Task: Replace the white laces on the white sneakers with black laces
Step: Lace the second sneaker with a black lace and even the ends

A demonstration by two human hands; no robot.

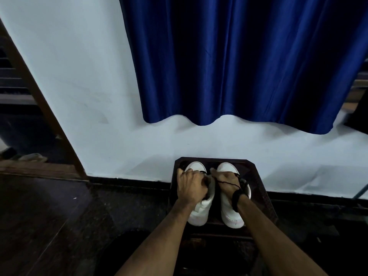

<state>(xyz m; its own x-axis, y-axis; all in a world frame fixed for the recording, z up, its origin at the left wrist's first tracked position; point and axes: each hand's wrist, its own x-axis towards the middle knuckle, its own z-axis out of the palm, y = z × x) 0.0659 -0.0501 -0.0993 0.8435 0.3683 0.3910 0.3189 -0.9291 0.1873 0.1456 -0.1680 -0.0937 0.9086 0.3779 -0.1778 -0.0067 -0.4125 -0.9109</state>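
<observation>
**Kid:** What do you see from the camera on your head?

**Helper:** You see a small dark table (260, 182) by the white wall (79, 76). It has a raised edge, like a tray. Two white sneakers sit side by side inside it.

**Kid:** Which way do the shoes point?

**Helper:** Both point away from you, toes to the wall and heels near you. Each shoe's long side runs straight from you to the wall. The left sneaker (200, 213) and the right sneaker (229, 216) are near each other but apart.

**Kid:** Where are your hands?

**Helper:** Both of your arms reach forward and down. Your left hand (190, 185) lies on top of the left sneaker, back of the hand up. Its fingers curl over the front part of the shoe and hold it there. Your right hand (227, 179) lies on the right sneaker the same way, fingers bent down over the laced part. You cannot tell just what those fingers pinch, because the hand hides them.

**Kid:** Is there a black lace?

**Helper:** Yes. A thin black lace (229, 183) runs across the back of your right hand toward your wrist. A black band (237, 198) goes around that wrist.

**Kid:** What else is there?

**Helper:** A big blue curtain (239, 62) hangs on the wall above the table. The floor (59, 216) is dark.
</observation>
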